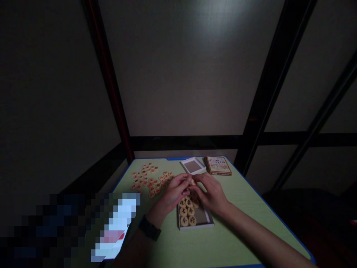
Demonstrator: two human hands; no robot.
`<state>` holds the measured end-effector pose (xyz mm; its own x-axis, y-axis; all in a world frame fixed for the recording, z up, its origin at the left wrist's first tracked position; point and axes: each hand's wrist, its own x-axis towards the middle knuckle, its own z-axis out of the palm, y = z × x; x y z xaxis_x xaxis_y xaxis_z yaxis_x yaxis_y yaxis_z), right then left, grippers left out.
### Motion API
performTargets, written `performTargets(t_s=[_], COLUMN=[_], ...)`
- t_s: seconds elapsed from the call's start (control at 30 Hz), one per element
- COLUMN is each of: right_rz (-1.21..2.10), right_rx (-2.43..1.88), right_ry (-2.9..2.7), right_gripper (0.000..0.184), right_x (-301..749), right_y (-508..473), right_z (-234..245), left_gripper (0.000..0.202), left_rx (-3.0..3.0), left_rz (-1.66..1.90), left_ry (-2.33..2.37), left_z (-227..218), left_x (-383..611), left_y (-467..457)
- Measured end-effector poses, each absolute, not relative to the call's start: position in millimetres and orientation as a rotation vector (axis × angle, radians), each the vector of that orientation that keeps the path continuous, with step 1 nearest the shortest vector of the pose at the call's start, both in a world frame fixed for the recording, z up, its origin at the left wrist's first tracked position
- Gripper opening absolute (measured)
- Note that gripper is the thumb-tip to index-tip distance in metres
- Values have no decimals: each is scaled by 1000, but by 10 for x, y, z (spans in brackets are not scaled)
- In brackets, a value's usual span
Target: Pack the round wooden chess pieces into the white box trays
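My left hand (174, 193) and my right hand (210, 193) meet over the far end of a shallow white box (208, 221) on the green table (237, 208). Their fingertips pinch together on a round wooden game piece (192, 182). Several round wooden pieces (187, 212) with dark characters lie in rows inside the box. A black watch sits on my left wrist. The fingers hide the far part of the box.
Several loose round pieces (149, 178) with red and black marks are scattered at the table's far left. A white box lid (193, 165) and a printed brown box cover (218, 165) lie at the far edge. A blurred object (117, 227) lies near left. Dark frame bars stand behind.
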<state>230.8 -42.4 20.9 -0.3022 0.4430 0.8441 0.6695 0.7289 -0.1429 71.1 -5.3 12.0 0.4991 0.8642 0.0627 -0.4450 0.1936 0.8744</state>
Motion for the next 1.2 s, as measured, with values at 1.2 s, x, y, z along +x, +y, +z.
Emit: performTargets(t_s=[1.2], right_rz=[-267], right_rx=[-1659], right_ry=[-2497], right_gripper=[19], right_x=[2388], right_y=[-898], right_z=[209], left_gripper=[15], left_rx=[1799], left_rz=[1187], left_ry=[1188], left_z=[-55], left_x=[759], left_y=[127])
